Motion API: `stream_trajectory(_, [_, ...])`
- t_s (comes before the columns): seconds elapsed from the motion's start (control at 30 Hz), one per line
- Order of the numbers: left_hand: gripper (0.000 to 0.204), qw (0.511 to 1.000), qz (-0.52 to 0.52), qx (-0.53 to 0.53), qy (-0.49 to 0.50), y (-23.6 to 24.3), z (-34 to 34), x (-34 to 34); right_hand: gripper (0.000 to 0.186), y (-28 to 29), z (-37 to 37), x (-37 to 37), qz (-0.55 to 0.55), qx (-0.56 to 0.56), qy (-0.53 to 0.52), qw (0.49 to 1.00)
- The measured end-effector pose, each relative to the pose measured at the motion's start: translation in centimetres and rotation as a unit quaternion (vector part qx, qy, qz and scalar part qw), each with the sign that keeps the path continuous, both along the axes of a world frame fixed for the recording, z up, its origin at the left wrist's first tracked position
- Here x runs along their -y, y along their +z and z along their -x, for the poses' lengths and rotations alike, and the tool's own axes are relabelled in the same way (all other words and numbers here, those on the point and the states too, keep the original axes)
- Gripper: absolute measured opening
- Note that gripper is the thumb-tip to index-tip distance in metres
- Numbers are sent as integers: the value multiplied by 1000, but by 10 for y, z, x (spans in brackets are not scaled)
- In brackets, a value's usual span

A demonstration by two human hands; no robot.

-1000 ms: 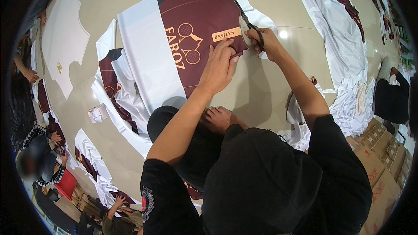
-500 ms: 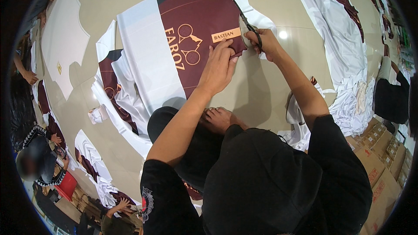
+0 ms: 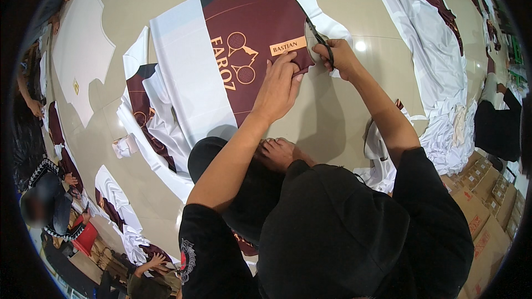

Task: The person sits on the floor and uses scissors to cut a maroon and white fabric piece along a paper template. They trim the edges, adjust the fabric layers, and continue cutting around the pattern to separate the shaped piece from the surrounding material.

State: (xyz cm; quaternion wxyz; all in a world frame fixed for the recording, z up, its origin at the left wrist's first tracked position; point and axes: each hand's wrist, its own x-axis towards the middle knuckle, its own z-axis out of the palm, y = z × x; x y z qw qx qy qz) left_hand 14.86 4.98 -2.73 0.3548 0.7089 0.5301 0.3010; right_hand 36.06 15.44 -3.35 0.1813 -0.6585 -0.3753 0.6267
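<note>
A maroon printed fabric panel (image 3: 252,14) with a white side section (image 3: 183,61) lies on the floor in front of me. My left hand (image 3: 277,86) rests on its maroon part, fingers stretched over the cloth just below a light orange label strip; a small fold shows beside the fingertips. In my right hand (image 3: 341,58) is a pair of black scissors (image 3: 317,36), thumb and fingers in the handles. The blades lie along the panel's right edge and point away from me. White cloth (image 3: 318,14) extends beyond that edge.
More maroon and white fabric (image 3: 147,111) lies left of the panel, and a white cut piece (image 3: 83,44) farther left. A long white pile (image 3: 426,50) runs down the right, with cardboard boxes (image 3: 485,232) below it. Other people work along the left. My bare foot (image 3: 280,152) is near the panel.
The scissors have shifted slightly, their tip a little nearer to me and the blades closer together. My left hand stays in place on the fabric.
</note>
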Motion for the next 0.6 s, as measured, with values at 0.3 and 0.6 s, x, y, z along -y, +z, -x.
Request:
stream_trajectory(0.3, [17,1000,-6,-3,-3,-1,0,0,31,2,10,-18,-9,-23,3,1000])
stream_trajectory(0.6, [17,1000,-8,6,0,-1,1,0,32,3,11,-27,-1,-19,15,1000])
